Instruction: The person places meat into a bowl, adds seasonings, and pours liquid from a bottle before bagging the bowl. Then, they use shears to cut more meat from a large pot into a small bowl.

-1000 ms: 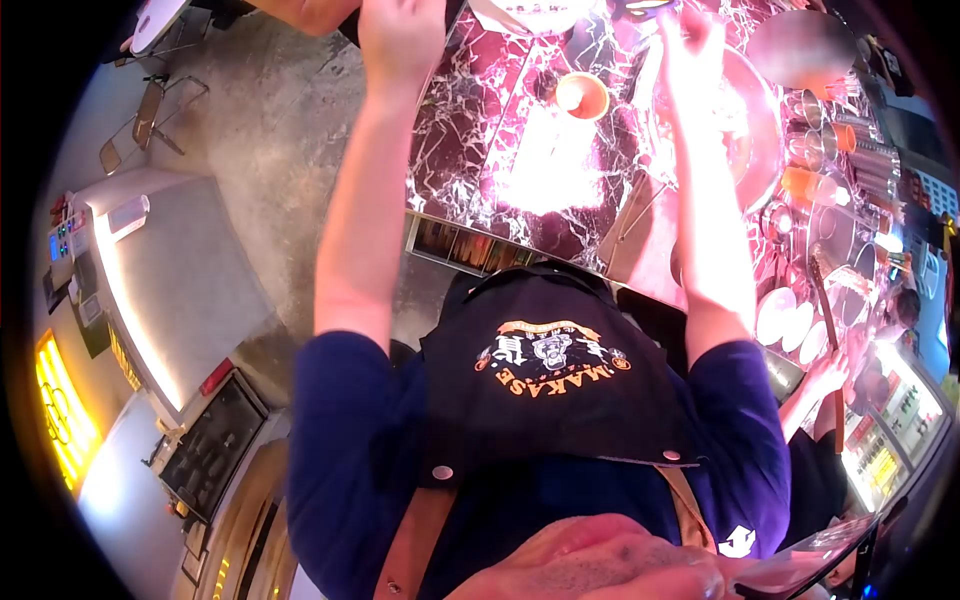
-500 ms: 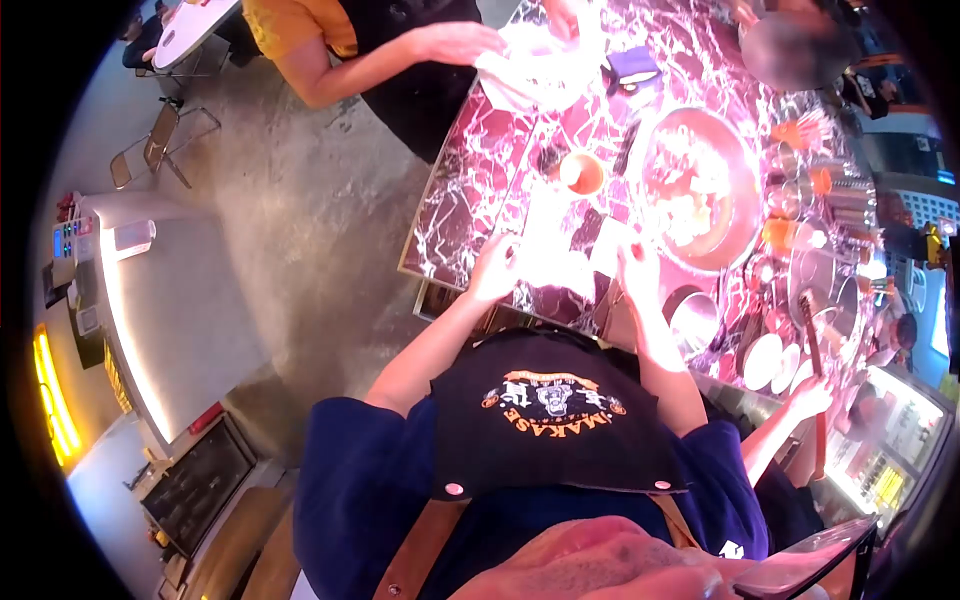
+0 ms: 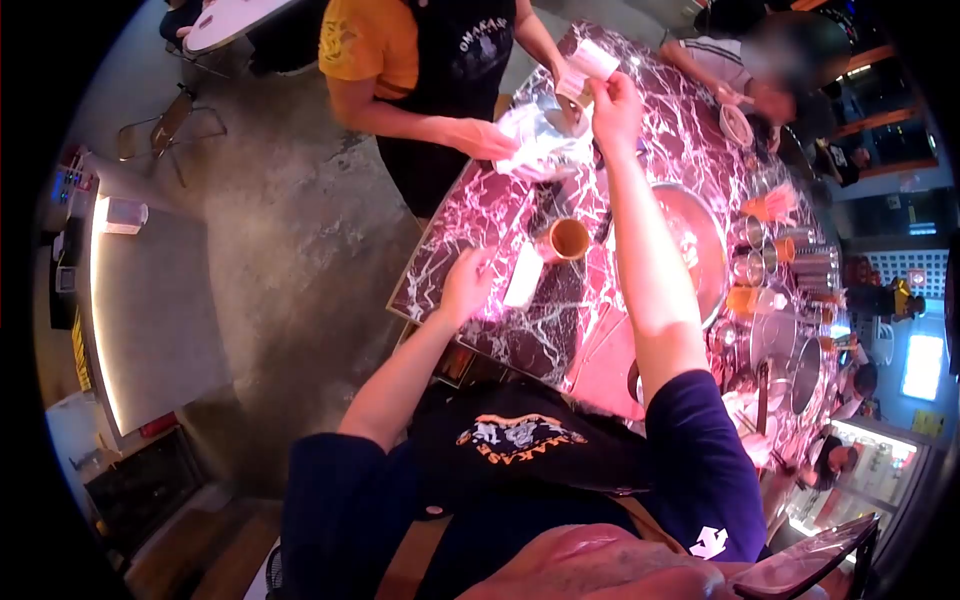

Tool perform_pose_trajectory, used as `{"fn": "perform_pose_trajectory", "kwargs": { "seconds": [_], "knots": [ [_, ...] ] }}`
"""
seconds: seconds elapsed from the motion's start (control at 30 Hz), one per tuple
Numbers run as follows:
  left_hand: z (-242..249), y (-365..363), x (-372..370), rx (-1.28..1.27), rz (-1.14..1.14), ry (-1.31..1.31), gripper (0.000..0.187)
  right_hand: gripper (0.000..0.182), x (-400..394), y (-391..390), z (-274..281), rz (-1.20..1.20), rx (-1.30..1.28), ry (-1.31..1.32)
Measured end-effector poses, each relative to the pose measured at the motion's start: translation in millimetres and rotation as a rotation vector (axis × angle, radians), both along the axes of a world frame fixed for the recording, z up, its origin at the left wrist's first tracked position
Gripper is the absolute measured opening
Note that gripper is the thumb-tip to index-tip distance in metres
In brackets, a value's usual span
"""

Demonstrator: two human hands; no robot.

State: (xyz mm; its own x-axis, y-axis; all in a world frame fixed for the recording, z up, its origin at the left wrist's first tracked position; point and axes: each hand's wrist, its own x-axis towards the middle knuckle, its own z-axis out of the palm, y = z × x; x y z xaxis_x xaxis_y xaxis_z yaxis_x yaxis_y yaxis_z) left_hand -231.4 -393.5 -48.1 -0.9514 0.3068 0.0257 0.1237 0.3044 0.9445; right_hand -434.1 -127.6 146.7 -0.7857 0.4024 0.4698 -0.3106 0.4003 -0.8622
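You wear the one camera on your head, and its very wide lens looks steeply down and forward past your chin (image 3: 620, 582). Your apron (image 3: 520, 450) sits close, low in the view, while your left hand (image 3: 466, 286) and right hand (image 3: 616, 115) show farther out. You see the tabletop (image 3: 540, 335) ahead from above, floor (image 3: 300, 280) to your left, and the surroundings bending around a round frame with black corners.
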Motion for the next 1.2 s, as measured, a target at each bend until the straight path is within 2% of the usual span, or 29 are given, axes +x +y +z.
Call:
{"fn": "perform_pose_trajectory", "kwargs": {
  "seconds": [0.03,0.1,0.17,0.2,0.23,0.3,0.33,0.43,0.47,0.5,0.6,0.63,0.7,0.73,0.77,0.8,0.9,0.93,1.0,1.17,1.2],
  "knots": [
    [42,-11,18,-0.008,0.07,0.003,0.021,0.028,-17,2,-13,-0.041,0.173,-0.16],
    [25,-36,44,-0.024,0.117,-0.049,0.021,0.023,-31,-1,-58,-0.221,0.622,-0.526],
    [21,-66,72,-0.102,0.167,-0.171,0.022,0.032,-39,25,-104,0.154,0.992,-1.009],
    [15,-79,86,-0.073,0.228,-0.216,0.022,0.045,-15,0,-62,-0.015,0.789,-1.076],
    [9,-91,97,-0.041,0.289,-0.262,0.023,0.045,-15,2,-68,-0.02,0.784,-1.083],
    [-1,-117,119,0.001,0.38,-0.343,0.023,0.068,-7,0,-74,-0.151,0.767,-0.912],
    [-7,-126,126,-0.036,0.412,-0.367,0.023,0.062,5,-2,-69,-0.186,0.692,-0.837],
    [-15,-141,129,-0.068,0.4,-0.348,0.021,0.061,33,7,-70,-0.258,0.601,-0.647],
    [-30,-143,125,-0.074,0.376,-0.291,0.021,0.059,42,16,-86,-0.307,0.608,-0.503],
    [-21,-136,117,0.013,0.355,-0.275,0.02,0.046,64,10,-79,-0.33,0.493,-0.558],
    [-22,-111,86,-0.029,0.231,-0.271,0.021,0.024,137,15,-93,-0.231,0.336,-0.465],
    [-3,-93,75,0.007,0.184,-0.245,0.02,0.017,160,14,-101,-0.211,0.235,-0.511],
    [-8,-65,52,0.062,0.071,-0.315,0.019,0.015,206,11,-113,-0.169,0.172,-0.458],
    [-19,-51,40,0.079,-0.018,-0.139,0.019,0.015,228,7,-114,-0.171,0.118,-0.516],
    [-50,-39,30,0.219,-0.004,-0.284,0.019,0.015,252,0,-115,-0.168,0.059,-0.577],
    [11,-30,17,-0.074,-0.154,-0.072,0.019,0.015,276,-3,-120,-0.173,0.095,-0.595],
    [40,3,-1,-0.193,-0.127,-0.159,0.02,0.016,343,-18,-138,-0.185,0.12,-0.766],
    [30,8,-6,-0.209,-0.132,-0.159,0.02,0.015,365,-25,-139,-0.155,0.082,-0.761],
    [4,13,-4,-0.072,-0.141,-0.125,0.021,0.013,404,-35,-144,-0.121,0.006,-0.852],
    [-11,15,29,-0.173,-0.129,-0.098,0.023,0.009,486,-42,-176,-0.117,-0.146,-0.824],
    [-11,15,37,-0.193,-0.146,-0.173,0.023,0.009,495,-39,-181,-0.121,-0.159,-0.814]
  ]
}}
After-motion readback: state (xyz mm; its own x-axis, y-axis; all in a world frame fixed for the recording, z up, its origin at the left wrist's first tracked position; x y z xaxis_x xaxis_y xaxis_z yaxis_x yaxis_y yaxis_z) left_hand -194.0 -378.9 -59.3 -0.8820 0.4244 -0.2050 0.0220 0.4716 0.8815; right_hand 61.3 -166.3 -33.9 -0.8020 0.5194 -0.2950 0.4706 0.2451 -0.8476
